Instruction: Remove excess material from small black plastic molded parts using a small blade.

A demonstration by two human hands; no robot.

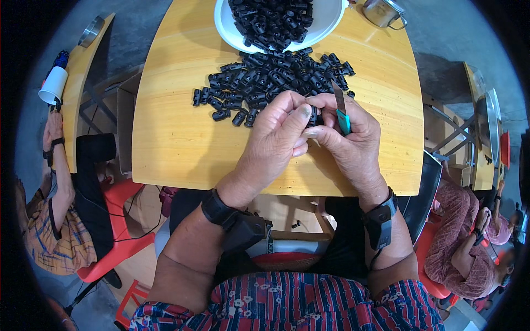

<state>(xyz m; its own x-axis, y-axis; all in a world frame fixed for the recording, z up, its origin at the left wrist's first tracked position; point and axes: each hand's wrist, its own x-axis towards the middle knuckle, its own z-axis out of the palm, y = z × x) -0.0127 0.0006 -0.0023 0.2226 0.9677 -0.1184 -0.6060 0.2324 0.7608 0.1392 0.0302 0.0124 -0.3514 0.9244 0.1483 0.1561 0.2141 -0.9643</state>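
Note:
My left hand (279, 129) and my right hand (353, 135) meet above the near half of the wooden table (187, 149). Between their fingertips they pinch a small black cord lock (313, 117), partly covered by the thumbs. A small knife with a teal handle (343, 121) is also tucked in the fingers of my right hand, its narrow blade pointing up and away. Just beyond my hands lies a loose heap of black cord locks (265, 80). Behind it, a white bowl (223, 30) is piled with more of them.
A metal mug (381, 12) stands at the table's far right. On the left, another person's hands (53, 127) are at a side table with a white cup (53, 84). More people sit at the right. A red stool (118, 204) is beside the table's near left corner.

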